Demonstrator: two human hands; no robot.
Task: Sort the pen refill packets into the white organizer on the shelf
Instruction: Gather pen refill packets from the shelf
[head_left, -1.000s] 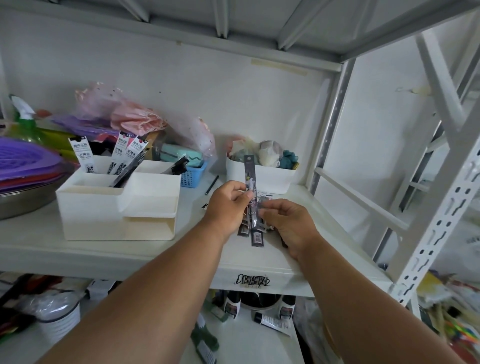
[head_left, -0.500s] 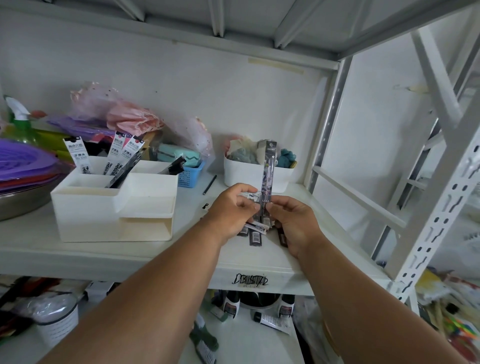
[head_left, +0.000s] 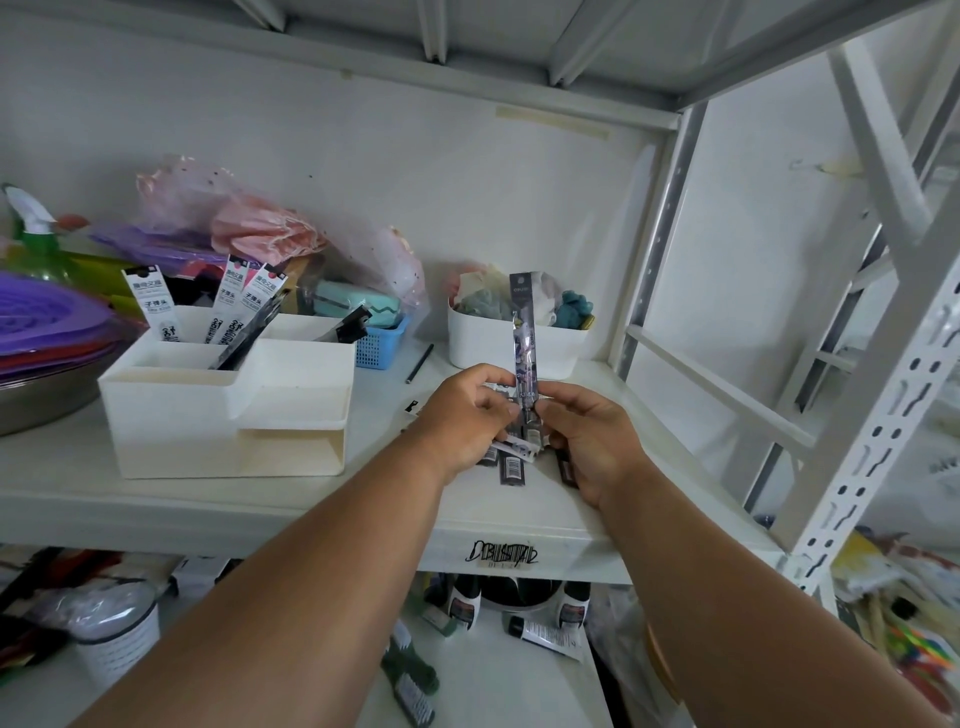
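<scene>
Nearest the camera, two bare forearms reached up to the front of the white metal shelf (head_left: 260, 499). The left hand (head_left: 467, 415) was curled around a bundle of dark pen refill packets (head_left: 511, 465), the lower ends of which protruded beneath the fingers, just above the shelf surface. The right hand (head_left: 592, 441) pinched the lower end of one narrow dark refill packet with a grey header (head_left: 523, 343). This packet stood nearly upright between the two hands, its top level with the white rectangular plastic tub (head_left: 498, 348) behind it.

Compared with the frame half a second earlier, the upright packet had shifted from a slight rightward lean to a nearly vertical attitude. Both hands stayed at the same location on the shelf.

Further back, to the left, stood the white stepped plastic organizer (head_left: 228, 410), well apart from the hands. Its rear compartments held several white-headed refill packets (head_left: 150, 301) standing tilted, plus dark packets (head_left: 249, 338); their arrangement matched the earlier frame. Behind the organizer sat a small blue mesh basket (head_left: 382, 348). A thin dark pencil (head_left: 420, 364) lay on the shelf between the basket and the tub.
</scene>
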